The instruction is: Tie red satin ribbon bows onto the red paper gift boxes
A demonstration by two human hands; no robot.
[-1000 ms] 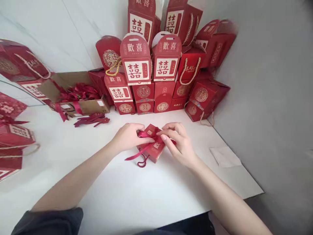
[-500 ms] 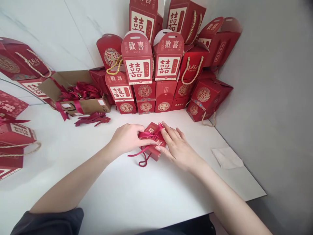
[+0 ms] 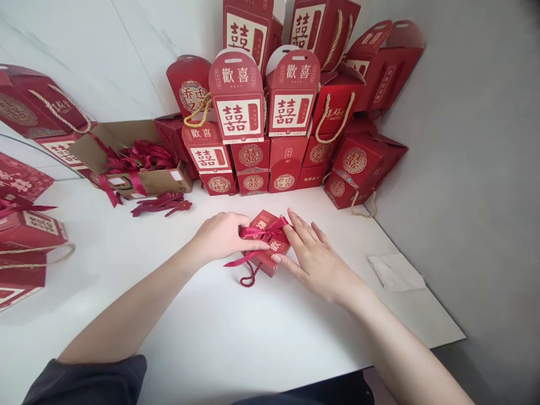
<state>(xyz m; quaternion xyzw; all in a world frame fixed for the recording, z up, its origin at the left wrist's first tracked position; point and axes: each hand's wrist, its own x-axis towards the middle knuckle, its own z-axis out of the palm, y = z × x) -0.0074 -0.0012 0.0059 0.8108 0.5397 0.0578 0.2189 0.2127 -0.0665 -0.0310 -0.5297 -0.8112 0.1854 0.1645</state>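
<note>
A small red gift box (image 3: 267,262) with gold characters on top lies turned at an angle on the white table. Across its top runs a crimson ribbon (image 3: 275,226) tied in a bow, one tail trailing to the left. A twisted dark red cord loop (image 3: 248,279) sticks out from the near left side. My left hand (image 3: 221,233) grips the box's left side, thumb on top near the knot and the other fingers curled partly out of sight. At the right side rests my right hand (image 3: 312,253), fingers spread, fingertips by the bow's right end and thumb at the box's edge.
Stacked red gift boxes (image 3: 253,154) with rope handles stand along the wall. A cardboard box (image 3: 162,183) of ribbons is at back left, with a loose ribbon bundle (image 3: 162,203) before it. More red boxes (image 3: 29,233) stand far left; a white cloth (image 3: 396,271) lies right.
My right hand has shifted slightly right and its fingers have come off the top of the bow, showing more ribbon. My left hand keeps its grip. The view has shifted slightly.
</note>
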